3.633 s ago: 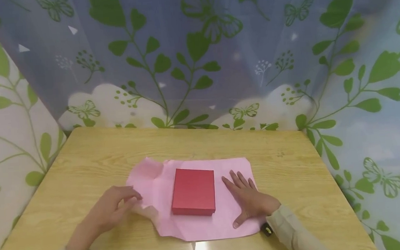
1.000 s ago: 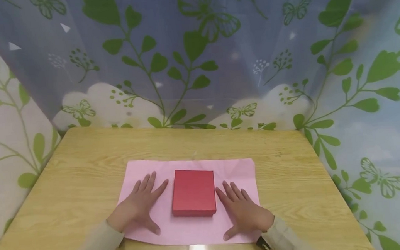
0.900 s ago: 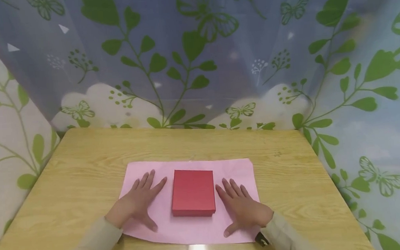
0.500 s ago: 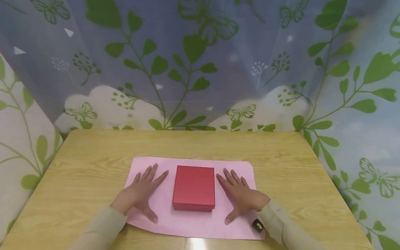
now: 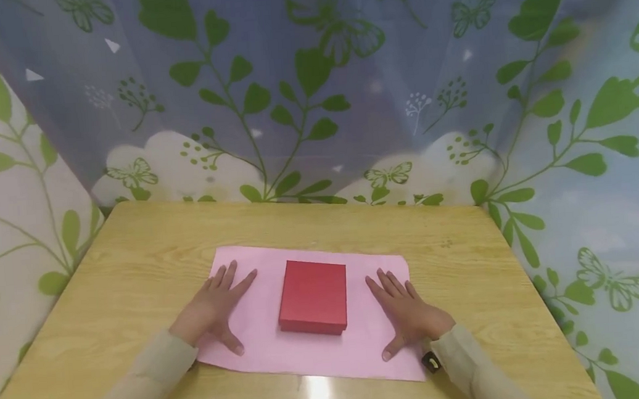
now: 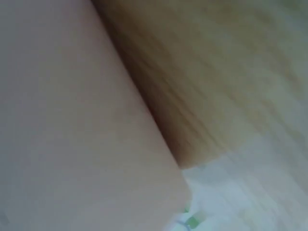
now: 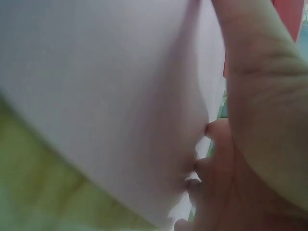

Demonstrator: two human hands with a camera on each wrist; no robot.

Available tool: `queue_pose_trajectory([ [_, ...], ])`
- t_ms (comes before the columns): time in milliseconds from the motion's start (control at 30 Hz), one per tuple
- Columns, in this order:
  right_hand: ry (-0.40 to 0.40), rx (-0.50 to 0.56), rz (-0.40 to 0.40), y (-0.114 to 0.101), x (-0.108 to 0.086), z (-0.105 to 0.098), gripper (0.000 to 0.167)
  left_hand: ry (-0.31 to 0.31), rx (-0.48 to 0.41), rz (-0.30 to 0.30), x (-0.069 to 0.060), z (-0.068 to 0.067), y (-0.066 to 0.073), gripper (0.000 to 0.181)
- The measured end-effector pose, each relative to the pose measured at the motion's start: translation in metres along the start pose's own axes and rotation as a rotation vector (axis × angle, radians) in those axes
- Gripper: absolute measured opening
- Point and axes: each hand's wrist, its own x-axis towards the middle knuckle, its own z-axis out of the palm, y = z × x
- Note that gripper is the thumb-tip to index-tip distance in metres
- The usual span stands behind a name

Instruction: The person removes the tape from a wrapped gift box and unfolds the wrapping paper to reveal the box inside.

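Observation:
A red lidded box (image 5: 312,294) lies near the middle of a pink sheet (image 5: 319,357), which is spread on the table. On the sheet's left part rests my left hand (image 5: 210,309), palm down with fingers spread, apart from the box. My right hand (image 5: 407,311) lies likewise on the right part, also apart from the box. In the right wrist view, the thumb and fingertips of my right hand (image 7: 255,120) are over the pink sheet (image 7: 96,96), and a strip of the red box (image 7: 290,19) shows behind. A blurred pale surface fills much of the left wrist view; its fingers are hidden.
The wooden table (image 5: 160,235) extends around the sheet on all sides. Patterned curtains (image 5: 380,109) with green leaves and butterflies close in the back and both sides. A bright reflection (image 5: 319,397) lies at the table's front.
The sheet's crumpled left part now lies flat, and my left hand has opened out onto it. Lately my hands have slid outward, the right one farther from the box. Sheet and box have shifted slightly.

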Motion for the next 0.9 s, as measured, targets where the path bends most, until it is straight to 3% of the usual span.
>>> queue_pose_trajectory([
  [267,0.013,0.045,-0.038,0.005,-0.013,0.002,0.157,0.003,0.059,-0.018,-0.017,0.001,0.009,0.155],
  [567,0.018,0.059,-0.012,0.012,-0.009,0.002,0.156,0.003,0.075,-0.041,-0.015,0.003,0.011,0.155],
  [700,0.010,0.072,-0.027,0.013,-0.010,0.004,0.152,-0.008,0.022,-0.033,-0.015,0.004,0.009,0.152],
  [800,0.050,0.044,-0.057,0.016,-0.008,0.005,0.131,0.031,-0.024,-0.002,-0.012,0.006,0.001,0.139],
  [900,0.178,0.026,-0.100,0.023,-0.002,-0.002,0.093,0.175,0.015,0.053,-0.003,0.005,-0.015,0.112],
])
